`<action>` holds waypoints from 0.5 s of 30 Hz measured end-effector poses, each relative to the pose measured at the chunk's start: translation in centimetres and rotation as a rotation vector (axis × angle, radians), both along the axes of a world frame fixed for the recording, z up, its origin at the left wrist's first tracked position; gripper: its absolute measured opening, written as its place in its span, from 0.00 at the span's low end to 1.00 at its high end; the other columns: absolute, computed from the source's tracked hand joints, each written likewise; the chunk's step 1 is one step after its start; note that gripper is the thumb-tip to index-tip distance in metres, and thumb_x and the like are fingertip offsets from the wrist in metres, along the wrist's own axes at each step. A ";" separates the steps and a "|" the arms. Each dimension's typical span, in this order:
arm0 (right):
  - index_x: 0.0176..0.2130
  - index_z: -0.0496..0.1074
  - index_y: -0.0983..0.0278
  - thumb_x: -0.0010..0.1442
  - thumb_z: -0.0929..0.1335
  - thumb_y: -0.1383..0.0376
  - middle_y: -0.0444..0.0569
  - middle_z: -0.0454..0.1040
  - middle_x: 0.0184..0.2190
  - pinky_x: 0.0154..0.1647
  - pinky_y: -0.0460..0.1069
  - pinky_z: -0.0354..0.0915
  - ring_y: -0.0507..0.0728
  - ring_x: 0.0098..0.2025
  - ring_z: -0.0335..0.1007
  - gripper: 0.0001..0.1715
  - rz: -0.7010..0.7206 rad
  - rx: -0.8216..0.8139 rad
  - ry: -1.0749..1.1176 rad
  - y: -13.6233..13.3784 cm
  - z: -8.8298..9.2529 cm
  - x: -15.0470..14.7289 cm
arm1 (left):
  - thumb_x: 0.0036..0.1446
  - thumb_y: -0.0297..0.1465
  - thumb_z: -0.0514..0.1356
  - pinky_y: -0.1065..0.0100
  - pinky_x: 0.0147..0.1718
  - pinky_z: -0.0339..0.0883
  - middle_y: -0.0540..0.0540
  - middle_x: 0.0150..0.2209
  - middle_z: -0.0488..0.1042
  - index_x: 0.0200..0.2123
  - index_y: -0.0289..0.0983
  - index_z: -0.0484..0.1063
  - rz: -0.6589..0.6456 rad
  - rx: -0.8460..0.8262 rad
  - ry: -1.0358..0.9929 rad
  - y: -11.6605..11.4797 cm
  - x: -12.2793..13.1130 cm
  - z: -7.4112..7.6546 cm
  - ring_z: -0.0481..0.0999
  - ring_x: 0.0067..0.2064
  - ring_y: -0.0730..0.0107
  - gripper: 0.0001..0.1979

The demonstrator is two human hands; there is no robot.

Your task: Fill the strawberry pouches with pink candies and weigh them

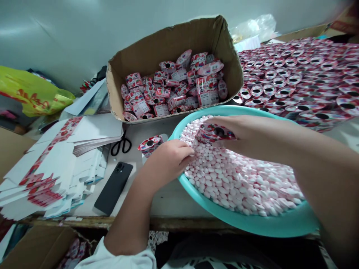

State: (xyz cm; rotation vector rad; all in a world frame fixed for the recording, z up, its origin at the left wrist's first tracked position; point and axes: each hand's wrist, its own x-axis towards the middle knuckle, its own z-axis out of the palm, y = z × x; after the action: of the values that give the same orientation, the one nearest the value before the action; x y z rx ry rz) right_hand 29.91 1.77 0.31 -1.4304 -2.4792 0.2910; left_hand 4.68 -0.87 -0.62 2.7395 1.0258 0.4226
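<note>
A turquoise basin [196, 198] holds a heap of pale pink oval candies [224, 179]. Over the candies at the basin's left side, my right hand [241, 130] grips a small strawberry-printed candy box [206, 133] with a round dark opening facing up. My left hand [175, 155] rests at the basin's left rim, its fingers drawn together at the candies; what they hold, if anything, is hidden. Another printed candy box [150, 145] stands on the table just left of the basin, partly behind my left hand.
Behind stands a cardboard carton [168, 37] of filled-looking printed boxes. Rows of upright open boxes [291, 74] spread at the right. On the left lie black scissors [121, 145], a dark phone [114, 188], flat white-and-printed cartons [56, 160] and a yellow bag [30, 91].
</note>
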 end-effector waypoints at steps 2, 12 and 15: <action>0.65 0.64 0.57 0.60 0.62 0.59 0.50 0.72 0.61 0.55 0.63 0.70 0.68 0.58 0.72 0.34 0.006 0.001 -0.005 0.0 0.2 0.0 | 0.67 0.30 0.57 0.62 0.41 0.66 0.43 0.39 0.79 0.37 0.36 0.77 0.008 0.034 0.022 0.1 -0.1 0.0 0.76 0.42 0.60 0.09; 0.64 0.64 0.58 0.59 0.63 0.61 0.50 0.72 0.61 0.57 0.64 0.70 0.67 0.58 0.72 0.34 0.012 0.008 0.023 0.0 -0.1 0.0 | 0.65 0.28 0.59 0.65 0.43 0.70 0.43 0.42 0.81 0.43 0.36 0.79 -0.050 0.054 -0.193 0.6 -0.6 0.1 0.79 0.44 0.64 0.08; 0.64 0.65 0.57 0.59 0.63 0.61 0.50 0.73 0.60 0.55 0.64 0.70 0.68 0.56 0.73 0.34 0.002 0.006 0.010 0.1 -0.1 0.0 | 0.65 0.27 0.60 0.66 0.43 0.70 0.46 0.42 0.82 0.44 0.38 0.79 -0.051 0.011 -0.255 0.8 -0.8 0.2 0.79 0.44 0.67 0.08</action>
State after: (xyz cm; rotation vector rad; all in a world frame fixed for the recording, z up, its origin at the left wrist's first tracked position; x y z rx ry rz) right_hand 29.92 1.82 0.24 -1.4204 -2.4722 0.2904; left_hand 3.91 -0.11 -0.43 2.6262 0.8881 0.7476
